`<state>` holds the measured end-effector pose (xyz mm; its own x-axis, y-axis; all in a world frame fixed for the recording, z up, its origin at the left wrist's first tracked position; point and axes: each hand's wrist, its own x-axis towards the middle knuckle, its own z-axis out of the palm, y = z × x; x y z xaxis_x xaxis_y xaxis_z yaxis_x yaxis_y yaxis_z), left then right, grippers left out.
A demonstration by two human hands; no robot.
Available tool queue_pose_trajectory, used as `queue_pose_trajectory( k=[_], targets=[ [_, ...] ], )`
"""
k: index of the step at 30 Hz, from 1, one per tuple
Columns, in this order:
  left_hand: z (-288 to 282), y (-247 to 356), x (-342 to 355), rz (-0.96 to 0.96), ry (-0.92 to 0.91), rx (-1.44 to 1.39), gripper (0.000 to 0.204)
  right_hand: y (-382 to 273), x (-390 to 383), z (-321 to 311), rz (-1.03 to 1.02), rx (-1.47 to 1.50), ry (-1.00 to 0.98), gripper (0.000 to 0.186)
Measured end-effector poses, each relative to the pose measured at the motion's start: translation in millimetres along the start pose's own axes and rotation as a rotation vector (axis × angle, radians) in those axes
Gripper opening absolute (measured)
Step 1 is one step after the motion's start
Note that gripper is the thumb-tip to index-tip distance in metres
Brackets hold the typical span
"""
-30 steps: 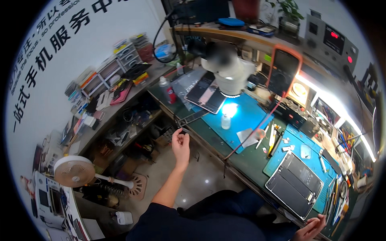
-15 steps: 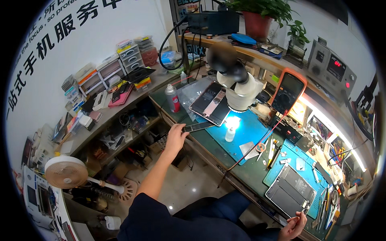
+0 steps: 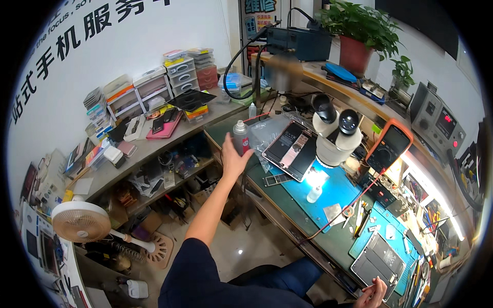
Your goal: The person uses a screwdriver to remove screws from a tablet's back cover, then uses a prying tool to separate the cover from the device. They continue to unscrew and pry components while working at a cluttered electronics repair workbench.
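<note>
My left hand (image 3: 235, 161) reaches around a spray can (image 3: 241, 134) with a grey upper part and a red label, standing at the bench's left end. Its thumb and fingers are spread on either side of the can, and whether they touch it is unclear. At the lower right, my right hand (image 3: 375, 291) has curled fingers beside the near corner of an opened tablet (image 3: 378, 259). What those fingers hold, if anything, cannot be made out. Another opened tablet (image 3: 291, 151) lies right of the can, with a thin dark slotted piece (image 3: 277, 179) by its near edge.
A white microscope (image 3: 331, 146) stands over a blue mat (image 3: 300, 197), beside a small clear bottle (image 3: 314, 193). An orange multimeter (image 3: 389, 145) leans behind. Hand tools (image 3: 418, 274) crowd the right side. A shelf (image 3: 313, 77) runs along the back; a fan (image 3: 82, 222) stands at left.
My left hand has left the thin dark piece and moved up to the spray can, its fingers spreading. My right hand has drawn slightly back from the tablet's corner. The whole view has shifted.
</note>
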<state>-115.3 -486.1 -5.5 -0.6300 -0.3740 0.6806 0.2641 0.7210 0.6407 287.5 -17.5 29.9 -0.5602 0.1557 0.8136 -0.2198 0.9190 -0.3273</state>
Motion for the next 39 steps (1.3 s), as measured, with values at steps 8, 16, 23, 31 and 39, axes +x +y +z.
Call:
queue_pose_trajectory(
  k=[8, 16, 23, 31, 39],
  targets=[
    [-17, -20, 104, -0.157, 0.093, -0.080, 0.075, -19, 8, 15, 0.042, -0.068, -0.032, 0.031],
    [32, -132, 143, -0.140, -0.050, 0.101, 0.075, -32, 9, 20, 0.038, -0.140, -0.026, 0.028],
    [36, -60, 75, -0.108, -0.008, -0.174, 0.057, -41, 19, 34, 0.026, -0.152, -0.033, 0.027],
    [53, 8, 66, -0.702, -0.595, -1.182, 0.050, -48, 35, 55, -0.096, -0.092, -0.063, 0.027],
    [54, 28, 56, -0.335, -0.906, -0.687, 0.033, -46, 31, 50, -0.091, -0.142, -0.045, 0.026]
  ],
)
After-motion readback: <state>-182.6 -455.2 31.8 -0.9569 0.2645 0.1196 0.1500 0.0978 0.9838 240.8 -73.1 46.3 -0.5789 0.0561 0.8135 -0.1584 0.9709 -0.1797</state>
